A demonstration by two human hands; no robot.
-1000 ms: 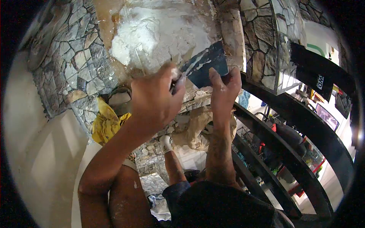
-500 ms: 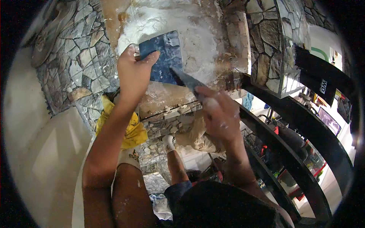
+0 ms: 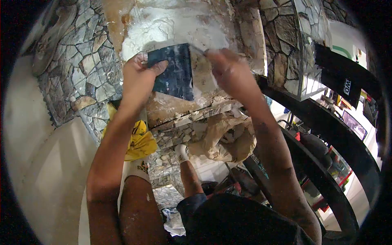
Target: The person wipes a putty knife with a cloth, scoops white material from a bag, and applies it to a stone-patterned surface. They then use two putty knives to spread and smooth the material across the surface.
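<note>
Left hand (image 3: 139, 79) grips dark scraper (image 3: 173, 71); right hand (image 3: 228, 71) clenched at its edge

We have a single view, from the camera worn on our head, tilted steeply down along a stone-clad wall (image 3: 77, 61) at close range. The fisheye lens rounds the frame: plastered patch (image 3: 171, 24) at upper centre, black railing (image 3: 326, 134) curving down the right.

The scraper blade (image 3: 173, 73) is dark blue with white smears. At 12 o'clock from it, the plaster (image 3: 171, 24) is white. At 9 o'clock, the stone wall (image 3: 81, 61) is a grey and brown patchwork, and at 7 o'clock the cloth (image 3: 141, 141) is yellow.
</note>
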